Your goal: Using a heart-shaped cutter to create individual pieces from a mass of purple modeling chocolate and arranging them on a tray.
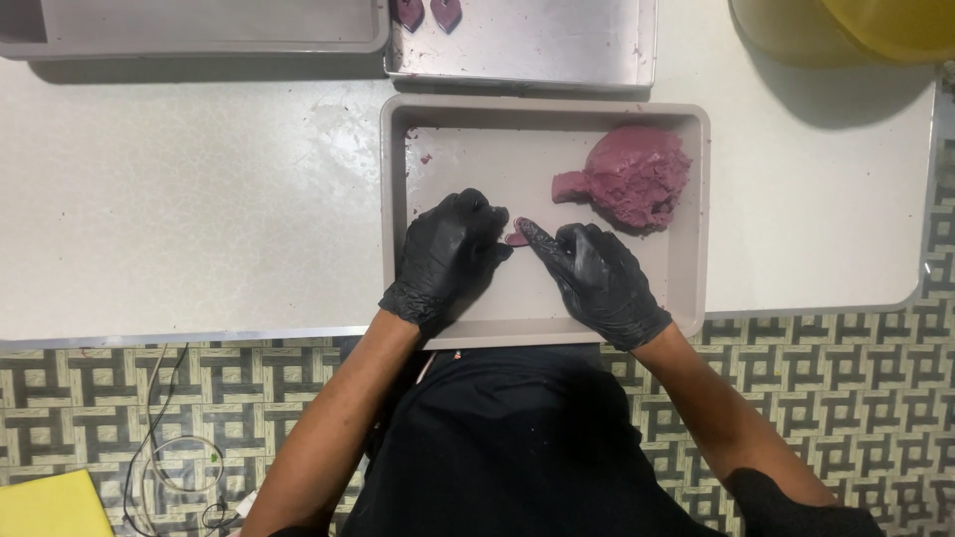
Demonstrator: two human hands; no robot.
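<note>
Both black-gloved hands meet over the grey tray (398,214), the left hand (448,254) curled and the right hand (597,278) pinching a small purple dough piece (515,237) between their fingertips, while the larger purple dough lump (637,177) lies near the tray's far right corner. The soft piece looks likely to tear, squash or stick to the gloves if pressed hard. The tray sits at the near edge of a pale, smudged worktop (199,199) above a patterned floor (856,398).
</note>
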